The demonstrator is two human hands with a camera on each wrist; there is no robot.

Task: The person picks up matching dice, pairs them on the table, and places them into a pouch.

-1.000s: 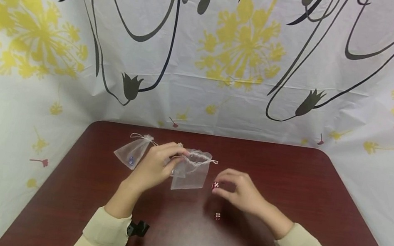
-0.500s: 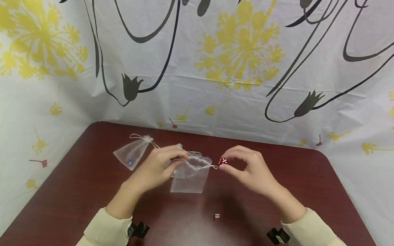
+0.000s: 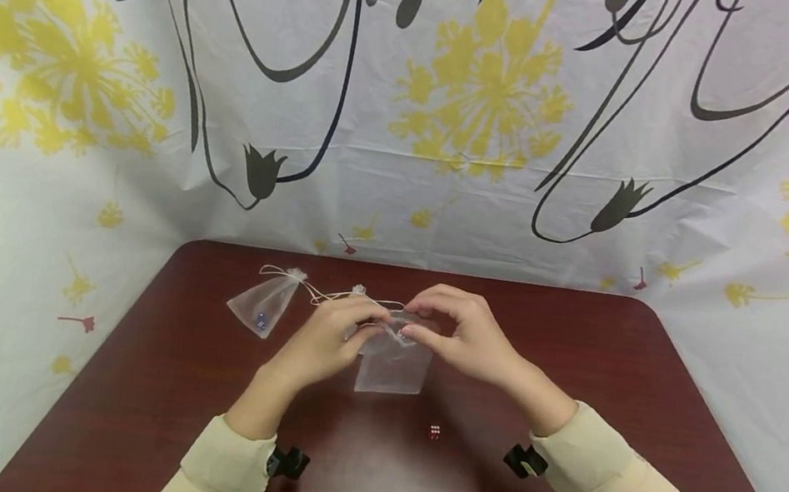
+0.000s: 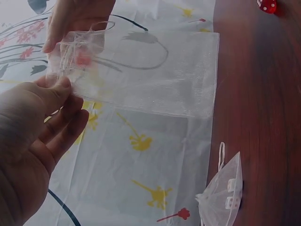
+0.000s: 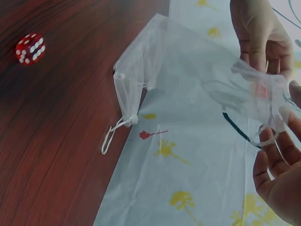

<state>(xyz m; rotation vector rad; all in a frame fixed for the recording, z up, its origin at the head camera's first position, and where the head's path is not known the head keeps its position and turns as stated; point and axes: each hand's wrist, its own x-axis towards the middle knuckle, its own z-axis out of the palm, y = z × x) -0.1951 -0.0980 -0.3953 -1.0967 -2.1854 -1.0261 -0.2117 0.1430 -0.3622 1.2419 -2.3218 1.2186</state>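
Note:
My left hand [image 3: 330, 339] pinches the rim of a sheer white drawstring bag [image 3: 392, 370], with its thumb on the near side. At the bag's mouth is my right hand [image 3: 468, 336], thumb and index finger apart. A red die [image 4: 83, 59] shows blurred through the mesh just inside the mouth, seemingly clear of the right fingertips. The right wrist view shows the same die [image 5: 261, 89] through the fabric, between the two hands. A second red die [image 3: 434, 431] lies on the table, in front of the bag.
A tied sheer bag [image 3: 265, 305] with blue dice lies at the left on the dark red table [image 3: 191, 402]. Another tied bag [image 4: 220, 188], holding white dice, is partly hidden behind my left hand in the head view. A patterned cloth [image 3: 473, 223] stands behind the table.
My right hand lifted the red die from near the table, then moved left to the bag's mouth. The die is now inside the mesh. The left hand and bag shifted slightly right.

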